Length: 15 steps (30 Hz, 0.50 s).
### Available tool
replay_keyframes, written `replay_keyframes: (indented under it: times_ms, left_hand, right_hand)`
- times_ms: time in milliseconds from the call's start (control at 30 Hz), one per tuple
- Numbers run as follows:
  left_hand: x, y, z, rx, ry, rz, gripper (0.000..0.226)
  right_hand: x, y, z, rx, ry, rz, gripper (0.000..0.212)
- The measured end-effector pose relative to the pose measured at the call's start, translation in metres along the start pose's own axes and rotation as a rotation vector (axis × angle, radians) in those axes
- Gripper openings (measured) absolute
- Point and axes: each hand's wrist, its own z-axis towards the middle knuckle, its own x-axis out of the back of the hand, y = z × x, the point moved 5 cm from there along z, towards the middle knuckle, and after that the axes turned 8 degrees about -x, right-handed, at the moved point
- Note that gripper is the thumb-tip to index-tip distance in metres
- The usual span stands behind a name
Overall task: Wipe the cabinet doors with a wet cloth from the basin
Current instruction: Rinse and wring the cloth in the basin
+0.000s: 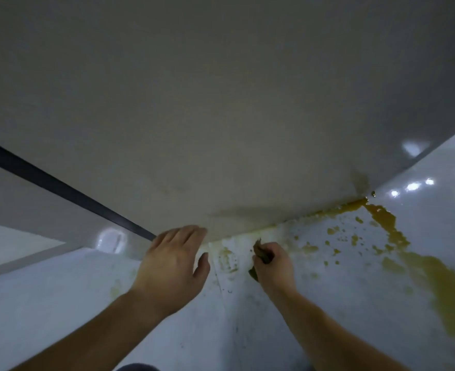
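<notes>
A pale grey cabinet door [221, 103] fills the upper part of the head view, its bottom edge meeting the glossy white floor [60, 303]. My left hand [172, 266] lies flat with straight fingers, the fingertips touching the door's lower edge. My right hand [273, 266] grips a small, dark brown wet cloth [261, 251], bunched in the fist just below the door's bottom edge. A faint yellowish stain [360, 180] marks the door's lower right corner.
Yellow-brown liquid [387, 223] is spilled on the floor at the right, running along the door's foot and spreading in splashes and a broad streak toward the lower right. A dark gap [60, 187] separates this door from the panel at the left.
</notes>
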Motion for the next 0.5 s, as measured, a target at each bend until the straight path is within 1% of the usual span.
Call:
replay_keyframes:
  times_ms: [100,233,367,500]
  left_hand:
    - [0.06,0.009,-0.015,0.139,-0.062,-0.071,0.047]
    - [0.155,0.022,-0.043,0.328,-0.086,-0.179,0.042]
    - [0.254,0.033,-0.08,0.409,-0.064,-0.243,0.041]
    - [0.351,0.021,-0.125,0.525,-0.008,-0.326,0.039]
  right_hand:
    - [0.026,-0.043,-0.066,-0.049,-0.106,0.016,0.013]
    - [0.058,-0.116,-0.159,-0.062,-0.245,0.043,0.014]
    - [0.094,-0.209,-0.256,0.006,-0.295,0.085,0.01]
    - [0.106,-0.297,-0.348,0.105,-0.34,0.015,0.012]
